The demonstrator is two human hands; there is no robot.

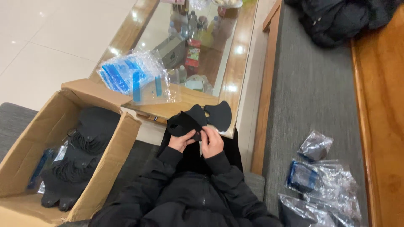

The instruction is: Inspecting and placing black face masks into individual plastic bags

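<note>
Two hands meet close together over the person's lap, both pinched on one black face mask (185, 123). The left hand (182, 141) grips the mask's lower edge from below, thumb on top, while the right hand (211, 142) pinches it just beside, fingers curled around the fabric. The mask sits directly above the two hands, folded, and its ear loop looks to be caught between the fingers, though the dark cloth makes that hard to tell.

Just beyond the hands, a second black mask (219, 115) lies on the near corner of a glass-topped wooden table (240, 63), almost touching the held one. Farther out and to the left of the hands, a stack of clear plastic bags with blue strips (136, 77) rests on the same table edge.

Well to the left of the left hand stands an open cardboard box (90, 94) holding piles of black masks (84, 147). To the right of the right hand, on a grey cushion (311, 84), lie several sealed clear packets (320, 185) with dark contents. Far beyond them, a heap of black clothing (341, 19) sits on the cushion.
</note>
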